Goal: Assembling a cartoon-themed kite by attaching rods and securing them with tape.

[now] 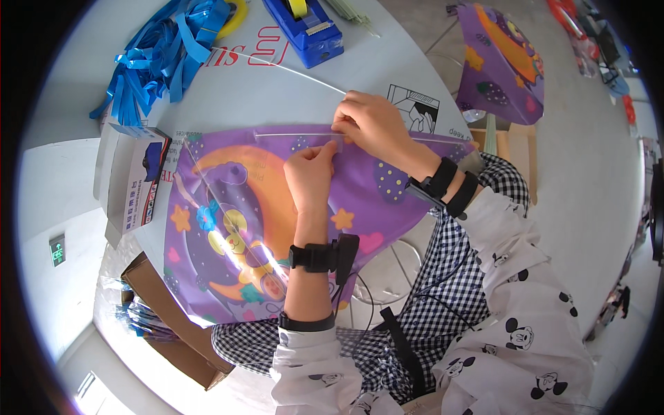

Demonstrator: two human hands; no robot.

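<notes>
A purple kite sheet (270, 207) printed with an orange moon, stars and a yellow bear lies over the table's near edge and hangs toward my lap. Along its far edge runs a straight pale strip or rod (290, 135). My right hand (373, 128) is closed at that edge, pinching a thin white rod (304, 74) that slants away to the far left. Close beside it, my left hand (309, 181) pinches at the sheet, fingertips by a small clear piece like tape. What exactly the left fingers hold is too small to make out.
On the table (228, 90) lie blue ribbons (166, 55), a yellow tape roll (235, 17) and a blue tape dispenser (304, 31). A dispenser box (144, 183) stands at the left edge. Another purple kite (494, 69) is at the far right; a cardboard box (176, 332) sits lower left.
</notes>
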